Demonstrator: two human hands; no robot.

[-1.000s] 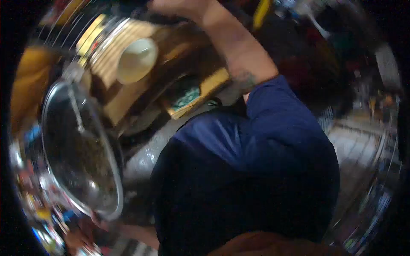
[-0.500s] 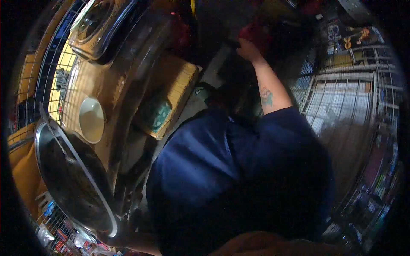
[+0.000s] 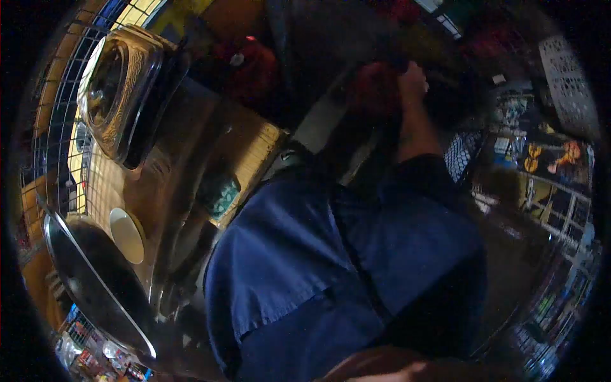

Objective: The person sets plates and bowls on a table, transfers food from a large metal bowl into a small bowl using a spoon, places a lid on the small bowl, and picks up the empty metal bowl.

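At the lower left a large, round, dark metal pan (image 3: 95, 280) with a bright rim is tilted on its side. My left hand (image 3: 167, 356) is at the lower end of its rim, closed on it, though deep shadow hides most of the fingers. My right arm reaches forward across a dark area. My right hand (image 3: 414, 79) is closed there beside a dim, round red thing (image 3: 375, 86); what its fingers hold, if anything, is too dark to make out. A pale bowl (image 3: 127, 235) stands beyond the pan on a wooden surface (image 3: 102, 172).
An ornate framed object (image 3: 114, 95) stands at upper left by a wire grid (image 3: 54, 140). A teal patterned item (image 3: 223, 194) lies near a yellowish wooden edge (image 3: 258, 159). Another dark red object (image 3: 251, 67) is farther off. White wire racks (image 3: 554, 204) line the right side.
My view has turned, so the bowl and framed object sit lower. My right hand has moved rightward in view, and its fingers look more curled. The pan shows more edge-on.
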